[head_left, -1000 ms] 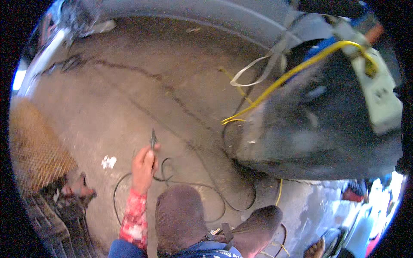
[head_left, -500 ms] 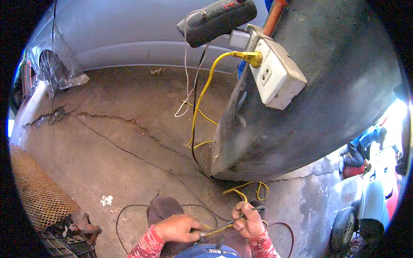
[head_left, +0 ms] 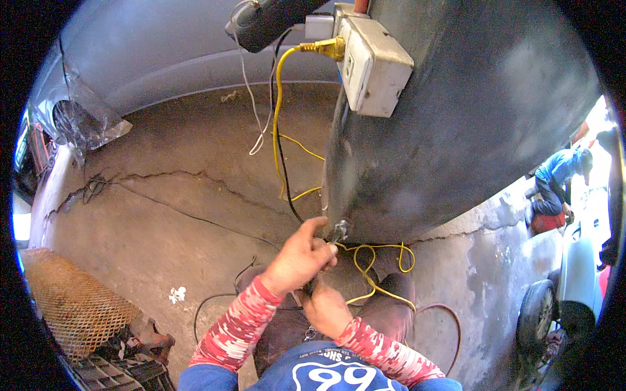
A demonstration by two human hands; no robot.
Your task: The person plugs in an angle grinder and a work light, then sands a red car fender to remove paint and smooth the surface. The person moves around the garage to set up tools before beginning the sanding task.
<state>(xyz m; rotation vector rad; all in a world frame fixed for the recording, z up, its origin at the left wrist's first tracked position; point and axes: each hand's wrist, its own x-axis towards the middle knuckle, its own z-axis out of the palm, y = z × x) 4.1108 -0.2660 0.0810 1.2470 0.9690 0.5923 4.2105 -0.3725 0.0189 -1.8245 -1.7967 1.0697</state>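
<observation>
Well, two bare hands are close together over a pair of brown-trousered knees (head_left: pixel 385 319): the left hand (head_left: pixel 301 260) has its index finger stretched out and the rest curled in, the right hand (head_left: pixel 326 311) is folded just below it. At the left fingertips shows one small, shiny, metal-looking piece (head_left: pixel 340 230) — fingers hide its lower end, and whether they pinch it I cannot tell. One dark thing (head_left: pixel 310 284) shows between the hands, mostly covered, so the right hand's hold is unclear too.

Just right of the grip, thin yellow cord (head_left: pixel 394 294) lies in two loops; farther right curves one reddish-brown cord (head_left: pixel 458 329). Left of the grip, a black cord (head_left: pixel 214 298) bends on the floor, and beyond it lies one crumpled white scrap (head_left: pixel 177 294). Farther left stands one rusty metal mesh sheet (head_left: pixel 81 306), cut off by the rim.

Ahead and right of the fingertips rises one large, curved, dark-grey panel (head_left: pixel 456 130). Farther ahead, one white outlet box (head_left: pixel 378 65) takes one yellow plug (head_left: pixel 331 49); beside it, one rounded black device (head_left: pixel 261 27) is cropped at the top. Far right, one person in blue (head_left: pixel 557 176) — small, partly lost in glare — crouches.
</observation>
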